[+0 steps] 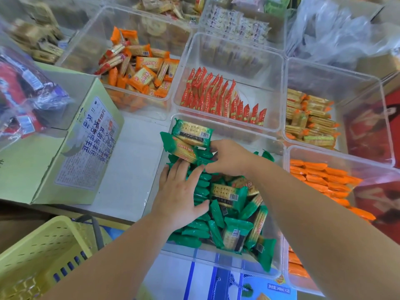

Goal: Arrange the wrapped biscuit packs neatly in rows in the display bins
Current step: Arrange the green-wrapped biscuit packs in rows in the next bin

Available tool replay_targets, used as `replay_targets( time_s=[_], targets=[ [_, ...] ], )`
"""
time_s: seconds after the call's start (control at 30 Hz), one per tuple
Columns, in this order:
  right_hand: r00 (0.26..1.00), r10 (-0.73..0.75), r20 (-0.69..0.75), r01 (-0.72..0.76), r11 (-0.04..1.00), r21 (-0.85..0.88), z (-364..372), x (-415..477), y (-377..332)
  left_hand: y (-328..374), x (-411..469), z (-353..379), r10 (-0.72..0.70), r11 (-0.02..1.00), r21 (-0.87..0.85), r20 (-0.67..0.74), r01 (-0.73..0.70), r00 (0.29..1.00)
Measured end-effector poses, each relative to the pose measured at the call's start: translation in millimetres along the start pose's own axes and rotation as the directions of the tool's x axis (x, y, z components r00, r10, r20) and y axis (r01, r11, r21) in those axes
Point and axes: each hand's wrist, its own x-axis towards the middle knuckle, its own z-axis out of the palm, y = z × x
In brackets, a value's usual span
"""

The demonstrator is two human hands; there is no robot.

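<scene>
Green-wrapped rectangular biscuit packs (227, 213) fill the near central clear plastic bin (216, 258). Along the bin's left side the packs stand on edge in a row; towards the right they lie jumbled, some flat with barcodes facing up.

The left hand (179, 191) lies palm down on the left-hand row, its fingers straight and spread, pressing on the pack tops and gripping nothing. The right hand (229, 159) reaches over the far end of the bin with its fingers curled, pinching the end of a tilted green pack (181, 148), which rests on the far end of the row. Another green pack lies flat just beyond it, against the bin's far wall.

Neighbouring clear bins:
- Directly beyond: red-wrapped packs (216, 98) standing upright in rows.
- Beyond and to the left: orange-wrapped packs (140, 68) in a loose heap.
- Far right: yellow packs with orange ends (309, 120), stacked flat.
- Near right: slim orange packs (324, 178), laid in a row.

A pale green cardboard box (65, 159) with a printed label stands to the left of the central bin. A yellow perforated plastic basket (43, 256) sits at the lower left.
</scene>
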Motion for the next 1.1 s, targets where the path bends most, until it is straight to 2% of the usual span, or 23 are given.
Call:
replay_targets(
  time_s=[0.07, 0.17, 0.2, 0.3, 0.5, 0.63, 0.7, 0.77, 0.83, 0.97, 1.03, 1.1],
  targets=[
    [0.992, 0.110, -0.055, -0.094, 0.969, 0.230, -2.7, -1.3, 0.2, -0.1, 0.1, -0.1, -0.009, 1.000, 0.006, 0.004, 0.009, 1.000],
    [0.932, 0.322, -0.164, -0.173, 0.798, 0.578, -1.1, 3.4, -2.5, 0.4, 0.2, -0.5, -0.015, 1.000, 0.023, 0.008, 0.015, 1.000],
    [0.910, 0.359, -0.206, -0.167, 0.774, 0.611, 0.0, 6.6, -3.8, 0.7, 0.4, -0.8, -0.016, 1.000, 0.024, 0.008, 0.015, 1.000],
    [0.867, 0.384, -0.317, -0.139, 0.797, 0.587, 3.9, 14.3, -7.3, 0.7, 0.8, -0.9, -0.011, 1.000, 0.022, -0.002, 0.011, 1.000],
    [0.862, 0.392, -0.321, -0.008, 0.644, 0.765, 1.3, 3.3, -5.8, -0.1, 0.8, 0.5, -0.003, 1.000, 0.016, -0.031, 0.004, 1.000],
    [0.837, 0.407, -0.365, 0.042, 0.619, 0.785, -5.4, -12.0, -1.2, 0.5, 0.9, 0.2, -0.009, 1.000, 0.023, -0.020, 0.009, 1.000],
    [0.792, 0.385, -0.473, 0.090, 0.692, 0.716, -9.1, -22.5, 2.6, 0.5, 0.8, -0.3, -0.011, 1.000, 0.025, -0.015, 0.011, 1.000],
    [0.719, 0.275, -0.638, 0.095, 0.871, 0.483, -12.3, -33.6, 6.9, 0.6, 0.8, -0.5, -0.013, 1.000, 0.023, -0.015, 0.014, 1.000],
    [0.681, 0.081, -0.728, 0.111, 0.971, 0.212, -13.3, -42.0, 9.7, 0.7, 1.0, -0.3, -0.015, 1.000, 0.025, -0.012, 0.016, 1.000],
    [0.728, -0.224, -0.648, 0.135, 0.973, -0.185, -10.7, -40.8, 8.9, 0.7, 1.1, 0.3, -0.015, 0.999, 0.036, -0.004, 0.016, 1.000],
    [0.771, -0.289, -0.568, 0.089, 0.931, -0.353, -6.7, -33.9, 6.7, 0.9, 0.9, 0.4, -0.015, 0.999, 0.033, -0.003, 0.016, 1.000],
    [0.822, -0.279, -0.496, 0.008, 0.878, -0.479, -0.8, -25.1, 3.1, 1.3, 0.7, 0.0, -0.016, 0.999, 0.030, -0.003, 0.016, 1.000]
  ],
)
